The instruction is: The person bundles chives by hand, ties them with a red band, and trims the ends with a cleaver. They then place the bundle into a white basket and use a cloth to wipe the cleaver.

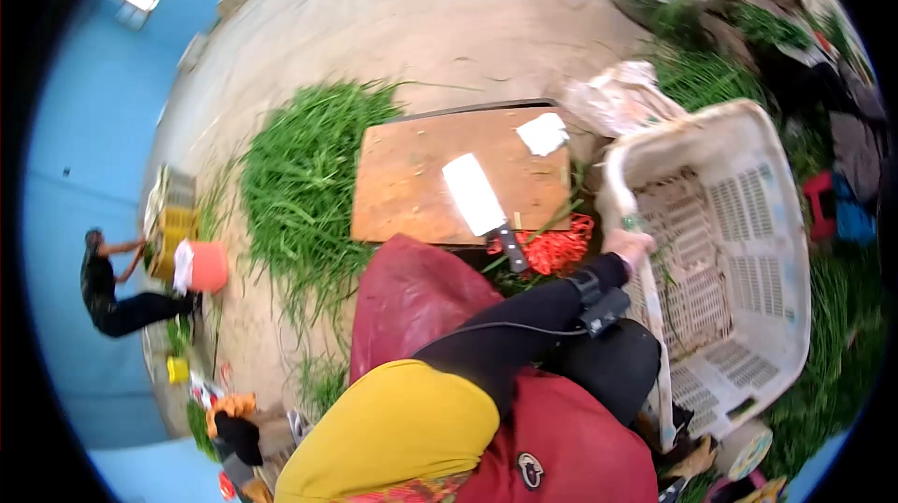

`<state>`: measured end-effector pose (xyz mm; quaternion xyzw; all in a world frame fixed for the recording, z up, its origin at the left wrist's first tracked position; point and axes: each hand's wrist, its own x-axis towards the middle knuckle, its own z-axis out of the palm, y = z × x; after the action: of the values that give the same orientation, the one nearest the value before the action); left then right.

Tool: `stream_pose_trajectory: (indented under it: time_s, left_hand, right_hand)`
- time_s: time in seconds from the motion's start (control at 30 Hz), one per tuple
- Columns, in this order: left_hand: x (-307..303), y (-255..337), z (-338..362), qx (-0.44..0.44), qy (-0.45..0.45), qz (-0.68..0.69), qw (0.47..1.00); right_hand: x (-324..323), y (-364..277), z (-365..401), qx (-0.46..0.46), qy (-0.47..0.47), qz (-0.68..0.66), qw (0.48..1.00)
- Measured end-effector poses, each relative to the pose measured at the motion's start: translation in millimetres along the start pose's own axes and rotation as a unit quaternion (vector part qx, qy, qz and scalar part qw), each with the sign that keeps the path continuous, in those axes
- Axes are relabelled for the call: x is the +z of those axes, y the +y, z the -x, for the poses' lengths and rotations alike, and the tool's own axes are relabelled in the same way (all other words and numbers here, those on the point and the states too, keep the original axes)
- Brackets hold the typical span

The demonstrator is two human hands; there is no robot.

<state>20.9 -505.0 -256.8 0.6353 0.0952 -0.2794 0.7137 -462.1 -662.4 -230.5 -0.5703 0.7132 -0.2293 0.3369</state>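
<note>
My left hand [631, 248] is closed on the near-left rim of a dirty white plastic basket [784, 250], with the black-sleeved arm reaching across my lap. A strap and small black device sit at the wrist. My right hand is out of view. Left of the basket, a wooden cutting board [402, 185] carries a cleaver [475, 194] whose black handle overhangs the near edge. A crumpled white cloth [543, 134] lies at the board's far right corner. Red netting or string [558, 248] is bunched at its near right corner.
Long green stalks [304, 171] are heaped left of the board; more greens [837, 353] lie right of the basket. A pale sack [625, 99] sits behind the basket. Far left, another person [103, 288] bends at a yellow crate [175, 232] beside a pink bucket [206, 266].
</note>
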Motion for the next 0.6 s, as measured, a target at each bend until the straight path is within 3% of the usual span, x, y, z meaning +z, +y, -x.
stream_pose_trajectory:
  time_s: [0.07, 0.1, 0.13, 0.2, 0.27, 0.4, 0.47, 0.6]
  left_hand:
    - [4, 33, 20, -0.015, -0.007, -0.051, 0.999]
    - [9, 40, 26, 0.033, -0.009, 0.003, 0.999]
    - [12, 50, 33, 0.081, -0.013, 0.054, 0.995]
    - [7, 72, 43, 0.06, -0.06, 0.006, 0.996]
    - [7, 87, 50, 0.086, -0.049, -0.021, 0.995]
    - [-15, 143, 91, 0.165, -0.061, 0.047, 0.983]
    - [-30, 166, 109, 0.217, -0.097, 0.167, 0.957]
    - [-95, 222, 146, 0.227, -0.013, 0.092, 0.969]
  right_hand:
    - [0, 19, 10, -0.02, 0.041, 0.157, 0.986]
    - [-4, 35, 7, -0.028, 0.034, 0.154, 0.987]
    - [-7, 58, 0, 0.024, 0.045, 0.184, 0.982]
    - [-2, 72, -7, 0.087, 0.059, 0.235, 0.966]
    - [6, 69, -9, 0.057, 0.058, 0.252, 0.964]
    - [33, 23, 0, -0.054, 0.071, 0.265, 0.96]
    - [42, -15, 11, -0.131, 0.09, 0.262, 0.952]
    - [58, -104, 37, -0.314, 0.121, 0.226, 0.914]
